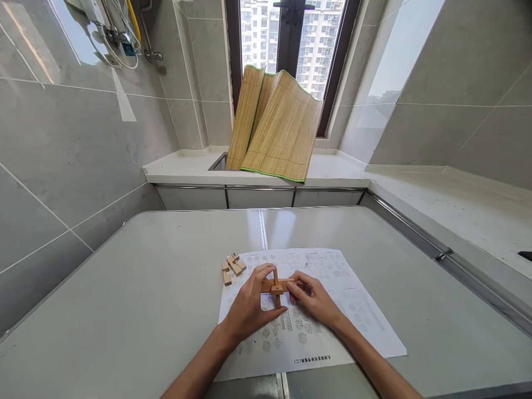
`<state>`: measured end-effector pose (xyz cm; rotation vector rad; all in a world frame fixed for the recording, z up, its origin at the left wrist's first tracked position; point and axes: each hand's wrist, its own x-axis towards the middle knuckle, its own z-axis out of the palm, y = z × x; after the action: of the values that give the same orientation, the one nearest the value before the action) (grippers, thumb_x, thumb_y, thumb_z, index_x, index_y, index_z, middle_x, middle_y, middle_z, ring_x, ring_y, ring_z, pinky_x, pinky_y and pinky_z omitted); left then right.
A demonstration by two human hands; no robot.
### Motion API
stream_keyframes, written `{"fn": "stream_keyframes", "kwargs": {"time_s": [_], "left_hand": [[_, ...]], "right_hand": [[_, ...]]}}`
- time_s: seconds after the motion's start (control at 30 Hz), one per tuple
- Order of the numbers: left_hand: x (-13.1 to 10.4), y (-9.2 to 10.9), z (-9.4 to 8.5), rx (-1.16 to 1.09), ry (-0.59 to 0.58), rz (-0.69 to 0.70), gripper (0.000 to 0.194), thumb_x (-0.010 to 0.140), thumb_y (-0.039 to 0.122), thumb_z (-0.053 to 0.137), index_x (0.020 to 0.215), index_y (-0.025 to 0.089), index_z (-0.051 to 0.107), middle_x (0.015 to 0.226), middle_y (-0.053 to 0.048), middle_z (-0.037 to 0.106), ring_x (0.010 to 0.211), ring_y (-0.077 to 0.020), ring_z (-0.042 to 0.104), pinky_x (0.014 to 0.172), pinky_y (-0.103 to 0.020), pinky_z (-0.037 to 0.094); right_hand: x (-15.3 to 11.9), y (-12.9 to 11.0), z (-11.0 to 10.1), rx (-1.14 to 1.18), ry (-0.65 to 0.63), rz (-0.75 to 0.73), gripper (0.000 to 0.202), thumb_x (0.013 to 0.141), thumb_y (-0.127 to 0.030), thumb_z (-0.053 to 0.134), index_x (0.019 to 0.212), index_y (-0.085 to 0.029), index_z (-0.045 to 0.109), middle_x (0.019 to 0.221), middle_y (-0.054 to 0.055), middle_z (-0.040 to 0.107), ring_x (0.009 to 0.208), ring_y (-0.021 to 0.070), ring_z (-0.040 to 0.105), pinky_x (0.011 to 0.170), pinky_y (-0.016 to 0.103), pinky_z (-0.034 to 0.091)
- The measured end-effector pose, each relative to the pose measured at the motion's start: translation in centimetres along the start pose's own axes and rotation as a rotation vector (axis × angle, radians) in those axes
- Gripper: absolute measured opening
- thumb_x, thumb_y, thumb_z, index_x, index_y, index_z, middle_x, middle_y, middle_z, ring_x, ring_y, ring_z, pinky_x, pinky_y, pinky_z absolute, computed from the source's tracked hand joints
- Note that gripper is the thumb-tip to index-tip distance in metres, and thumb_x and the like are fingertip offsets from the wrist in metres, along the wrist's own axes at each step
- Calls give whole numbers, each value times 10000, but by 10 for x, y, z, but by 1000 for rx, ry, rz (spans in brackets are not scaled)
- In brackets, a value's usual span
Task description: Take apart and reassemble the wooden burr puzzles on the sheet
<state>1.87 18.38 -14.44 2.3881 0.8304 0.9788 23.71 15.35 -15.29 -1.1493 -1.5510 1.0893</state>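
Several wooden pieces fitted into a cross shape [277,288] are held up over a printed paper sheet [324,321]. My left hand [252,302] grips the cross from the left, with fingertips at the top of its upright bar and the thumb near its lower end. The right end of the horizontal bar is pinched by my right hand [312,296]. Loose notched wooden blocks [236,266] lie at the sheet's upper left corner, and another block [226,274] sits just left of them.
A grey-white table [124,310] carries the sheet. Behind it, a bamboo mat [282,127] leans on a white ledge [341,169] before a window. Tiled walls stand on both sides, with hoses [124,39] at upper left.
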Motion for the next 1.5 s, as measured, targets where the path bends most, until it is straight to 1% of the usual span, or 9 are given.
{"fn": "stream_keyframes", "kwargs": {"time_s": [0.1,0.23,0.4,0.5,0.57,0.7,0.97,1.33,1.5], "left_hand": [[0,0,-2,1,-19,-31,964,706,248,886,1470,309,302,1439,-124,498,1265,-311,573,1037,-488,535],[1,2,-5,-29,-36,-62,997,672,327,921,1466,327,318,1429,-117,494,1036,-254,647,955,-465,571],[3,5,-8,-92,-60,-76,999,717,300,888,1511,347,284,1520,-121,417,1158,-270,614,1031,-483,534],[3,6,-9,-125,-94,-122,974,743,314,869,1523,340,287,1432,-98,519,1191,-275,606,1012,-463,545],[3,6,-8,-152,-103,-153,944,745,331,867,1511,330,317,1363,-81,572,1191,-272,610,998,-444,552],[2,4,-8,-180,-96,-165,926,714,350,885,1478,317,361,1340,-76,588,1180,-271,620,994,-437,554],[4,7,-10,-166,-88,-180,853,710,314,859,1428,288,399,1186,-58,636,1116,-263,633,953,-416,553],[6,12,-10,-189,-64,-200,825,666,290,852,1376,277,431,1219,-64,632,1032,-253,649,909,-408,560],[5,9,-9,-185,-60,-227,895,625,367,911,1382,284,441,1252,-63,622,1043,-251,641,931,-408,549]], "right_hand": [[1,1,-1,138,-54,52,373,970,-569,581,873,-209,590,661,-13,639,615,153,550,649,291,424],[1,1,-1,272,-110,82,377,956,-577,606,869,-212,568,666,-9,660,572,140,536,618,287,427],[2,0,-1,336,-141,101,408,945,-621,598,895,-218,552,685,8,701,560,147,575,585,284,443],[2,-1,-2,361,-174,112,422,939,-633,599,920,-214,550,694,9,708,548,146,597,565,277,447],[2,-1,-3,374,-195,113,420,948,-628,589,951,-210,552,692,8,709,538,143,606,553,271,443],[1,-3,-2,357,-218,112,415,958,-615,583,969,-201,551,685,9,715,535,145,629,539,262,438],[1,0,0,343,-178,115,420,952,-622,586,942,-205,541,659,8,713,499,140,607,532,261,436],[2,-3,0,351,-164,107,432,935,-641,593,909,-213,535,588,-16,678,447,126,549,510,260,415],[0,2,0,313,-176,122,435,936,-646,585,869,-223,511,497,-48,627,393,117,496,480,248,388]]}}
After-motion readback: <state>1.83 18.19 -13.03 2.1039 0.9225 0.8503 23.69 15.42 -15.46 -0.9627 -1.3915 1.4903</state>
